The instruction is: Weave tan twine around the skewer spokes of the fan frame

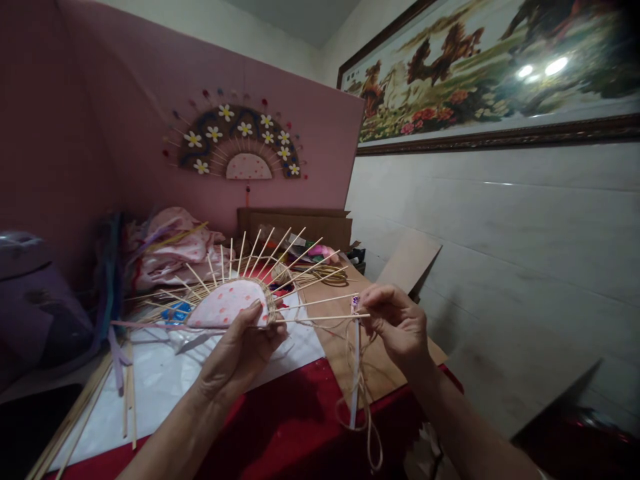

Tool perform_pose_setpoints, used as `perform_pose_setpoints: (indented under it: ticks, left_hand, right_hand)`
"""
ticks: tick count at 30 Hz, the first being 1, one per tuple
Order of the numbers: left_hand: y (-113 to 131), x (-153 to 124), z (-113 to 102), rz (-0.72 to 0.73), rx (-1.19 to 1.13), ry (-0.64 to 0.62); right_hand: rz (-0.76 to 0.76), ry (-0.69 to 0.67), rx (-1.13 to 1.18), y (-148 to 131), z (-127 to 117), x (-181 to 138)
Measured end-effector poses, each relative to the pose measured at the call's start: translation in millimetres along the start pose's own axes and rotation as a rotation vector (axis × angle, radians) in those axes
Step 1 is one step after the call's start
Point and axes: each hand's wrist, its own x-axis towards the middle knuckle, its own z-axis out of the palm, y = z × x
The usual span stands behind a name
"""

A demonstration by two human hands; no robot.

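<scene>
Left hand (240, 353) grips fan frame (227, 303); right hand (395, 323) pinches strand (355, 373) at spoke tips (367, 315)

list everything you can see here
unfinished fan: one, pink cloth with pale sticks, held over the table
strip: one, white, hanging below the right hand
finished fan: one, dark with white flowers, on the pink wall
painting: one, horses, brown frame, right wall
box: one, brown cardboard, table's far end
cloth pile: one, pink, back left
loose sticks: several, pale, left edge
sheet: one, white, on the table
tablecloth: one, red
left hand: grips the unfinished fan
right hand: pinches the strip
</scene>
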Motion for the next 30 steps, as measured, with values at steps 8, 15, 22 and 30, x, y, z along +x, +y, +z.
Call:
perform_pose_setpoints:
  ticks: [8, 15, 22, 30]
  left_hand:
    - [0, 1, -1, -0.012, -0.012, -0.013]
    - [0, 0, 1, -0.005, 0.000, 0.010]
    - [-1, -2, 4, 0.000, 0.009, 0.000]
    - [-3, -7, 6, -0.025, 0.032, -0.068]
  right_hand:
    - [-0.167, 0.078, -0.150, -3, 7, 5]
    - [-0.198, 0.103, -0.229, -5, 5, 11]
    - [0.079, 0.143, -0.013, 3, 9, 11]
    - [0.300, 0.089, -0.031, 20, 33, 7]
